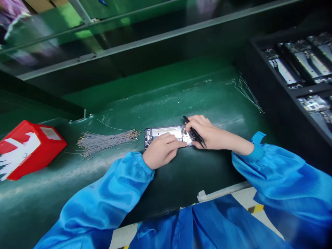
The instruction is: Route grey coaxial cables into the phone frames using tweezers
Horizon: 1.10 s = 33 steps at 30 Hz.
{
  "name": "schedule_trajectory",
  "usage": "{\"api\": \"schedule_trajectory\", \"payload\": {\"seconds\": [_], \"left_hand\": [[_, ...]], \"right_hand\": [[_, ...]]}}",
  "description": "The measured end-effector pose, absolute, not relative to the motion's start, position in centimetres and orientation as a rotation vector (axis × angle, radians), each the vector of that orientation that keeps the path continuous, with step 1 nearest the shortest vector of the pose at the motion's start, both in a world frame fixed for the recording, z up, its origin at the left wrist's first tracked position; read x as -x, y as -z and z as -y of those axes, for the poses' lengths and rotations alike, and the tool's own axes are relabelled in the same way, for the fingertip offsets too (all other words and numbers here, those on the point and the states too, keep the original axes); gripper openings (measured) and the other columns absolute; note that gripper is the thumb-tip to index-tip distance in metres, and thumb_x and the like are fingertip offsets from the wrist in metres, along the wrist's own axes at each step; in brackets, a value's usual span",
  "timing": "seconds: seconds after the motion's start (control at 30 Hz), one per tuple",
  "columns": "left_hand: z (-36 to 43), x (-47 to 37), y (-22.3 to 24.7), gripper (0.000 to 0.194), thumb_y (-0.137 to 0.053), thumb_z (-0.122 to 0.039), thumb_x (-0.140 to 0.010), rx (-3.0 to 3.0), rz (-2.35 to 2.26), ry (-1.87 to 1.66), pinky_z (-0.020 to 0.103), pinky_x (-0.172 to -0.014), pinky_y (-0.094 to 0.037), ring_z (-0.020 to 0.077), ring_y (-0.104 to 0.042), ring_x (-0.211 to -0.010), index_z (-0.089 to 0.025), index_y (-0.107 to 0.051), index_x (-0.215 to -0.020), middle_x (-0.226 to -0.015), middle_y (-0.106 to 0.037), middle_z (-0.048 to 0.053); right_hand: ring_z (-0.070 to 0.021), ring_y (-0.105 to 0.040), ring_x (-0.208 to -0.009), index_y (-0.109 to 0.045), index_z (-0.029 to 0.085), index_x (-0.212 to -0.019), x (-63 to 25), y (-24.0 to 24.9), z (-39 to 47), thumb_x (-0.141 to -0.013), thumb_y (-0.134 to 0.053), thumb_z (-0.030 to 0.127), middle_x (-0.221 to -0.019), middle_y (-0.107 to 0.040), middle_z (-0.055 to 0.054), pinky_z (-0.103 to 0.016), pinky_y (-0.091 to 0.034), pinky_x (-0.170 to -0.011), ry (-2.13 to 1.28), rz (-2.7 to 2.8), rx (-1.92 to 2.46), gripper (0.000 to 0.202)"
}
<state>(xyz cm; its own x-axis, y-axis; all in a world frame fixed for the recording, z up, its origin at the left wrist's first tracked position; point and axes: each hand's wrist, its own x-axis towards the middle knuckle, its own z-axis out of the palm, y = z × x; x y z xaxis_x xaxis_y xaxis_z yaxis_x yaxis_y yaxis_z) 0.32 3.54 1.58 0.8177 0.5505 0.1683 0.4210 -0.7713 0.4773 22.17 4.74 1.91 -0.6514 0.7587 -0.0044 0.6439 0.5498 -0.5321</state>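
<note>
The open phone (pixel 159 132) lies flat on the bench (pixel 160 188). I'd judge it light and stiff, its exposed parts fragile, so I'd take its side edges. My left hand (pixel 161 152) rests half-curled on it, grip unclear; my right (pixel 211 134), nearly closed, holds tweezers (pixel 197 135) over its right end.

Green-topped workbench (pixel 124 186) with a dark raised back ledge (pixel 145 57), pale floor (pixel 124 237) below, yellow-and-black striped.
</note>
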Motion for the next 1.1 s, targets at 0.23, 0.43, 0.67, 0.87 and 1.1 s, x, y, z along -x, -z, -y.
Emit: {"api": "schedule_trajectory", "payload": {"seconds": [0.23,0.43,0.67,0.87,1.1], "left_hand": [[-4.1,0.4,-0.8,0.034,-0.036,-0.011,-0.083,-2.589,-0.66,-0.487,0.024,-0.066,-0.041,0.0135,-0.046,-0.07,-0.02,-0.064,-0.101,-0.073,-0.051,0.003],[-4.0,0.3,-0.8,0.034,-0.036,-0.01,-0.082,-2.599,-0.646,-0.517,0.025,-0.066,-0.041,0.0137,-0.045,-0.069,-0.018,-0.065,-0.099,-0.073,-0.051,0.003],[-3.9,0.4,-0.5,0.033,-0.037,-0.01,-0.082,-2.634,-0.636,-0.529,0.025,-0.065,-0.042,0.0141,-0.044,-0.068,-0.017,-0.065,-0.098,-0.071,-0.05,0.003],[-4.0,0.3,-0.6,0.031,-0.038,-0.01,-0.08,-2.654,-0.636,-0.51,0.027,-0.065,-0.041,0.0155,-0.043,-0.069,-0.016,-0.064,-0.096,-0.071,-0.05,0.004],[-4.0,0.3,-0.5,0.031,-0.038,-0.008,-0.077,-2.567,-0.645,-0.556,0.026,-0.066,-0.041,0.0151,-0.045,-0.069,-0.014,-0.063,-0.094,-0.071,-0.052,0.004]], "right_hand": [[-0.0252,-0.036,-0.095,-0.039,0.022,-0.095,-22.2,-1.8,-4.9,-0.069,-0.059,0.022,-0.106,-0.04,-0.009,-0.039,-0.035,-0.079,-0.742,2.554,1.188,0.033],[-0.0256,-0.037,-0.094,-0.04,0.022,-0.095,-21.6,-2.4,-5.2,-0.066,-0.059,0.021,-0.104,-0.04,-0.009,-0.037,-0.034,-0.075,-0.77,2.594,1.275,0.035],[-0.0262,-0.037,-0.093,-0.041,0.022,-0.095,-21.1,-2.7,-5.2,-0.062,-0.057,0.022,-0.103,-0.04,-0.009,-0.035,-0.032,-0.072,-0.722,2.623,1.352,0.037],[-0.0258,-0.036,-0.093,-0.04,0.022,-0.096,-21.2,-2.3,-5.1,-0.065,-0.058,0.026,-0.103,-0.04,-0.009,-0.035,-0.031,-0.073,-0.72,2.602,1.323,0.036],[-0.026,-0.036,-0.092,-0.041,0.023,-0.095,-20.9,-2.0,-5.3,-0.066,-0.06,0.032,-0.101,-0.04,-0.008,-0.033,-0.029,-0.072,-0.708,2.601,1.354,0.036]]}}
